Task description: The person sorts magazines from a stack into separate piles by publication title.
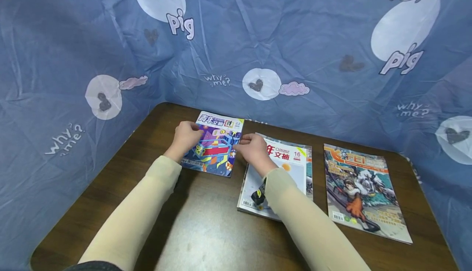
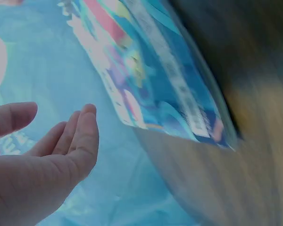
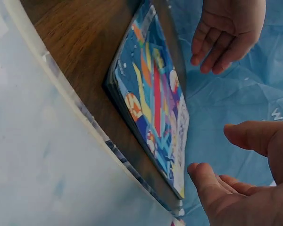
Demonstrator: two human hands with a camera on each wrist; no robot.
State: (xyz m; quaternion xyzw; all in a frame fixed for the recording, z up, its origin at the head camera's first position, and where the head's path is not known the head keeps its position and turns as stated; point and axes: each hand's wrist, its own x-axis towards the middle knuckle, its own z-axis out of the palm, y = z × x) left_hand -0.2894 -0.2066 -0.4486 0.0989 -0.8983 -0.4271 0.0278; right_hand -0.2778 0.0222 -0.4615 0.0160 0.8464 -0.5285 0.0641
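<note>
A pile of magazines with a colourful purple-and-blue cover [image 1: 215,151] lies near the table's back left. At its left side is my left hand [image 1: 185,140], fingers extended and thumb apart, holding nothing. My right hand [image 1: 253,151] is near the pile's right edge, over the corner of a neighbouring magazine stack with a white cover [image 1: 282,176]. In the right wrist view, thumb and fingers of the right hand [image 3: 247,181] stand apart with nothing between them. The left wrist view shows the colourful cover [image 2: 146,70] beyond the left hand [image 2: 47,160].
Another magazine with an illustrated figure on its cover [image 1: 363,193] lies apart at the right of the dark wooden table [image 1: 206,230]. A blue printed cloth [image 1: 214,49] hangs behind and beside the table. Part of another magazine shows under the white cover's right side.
</note>
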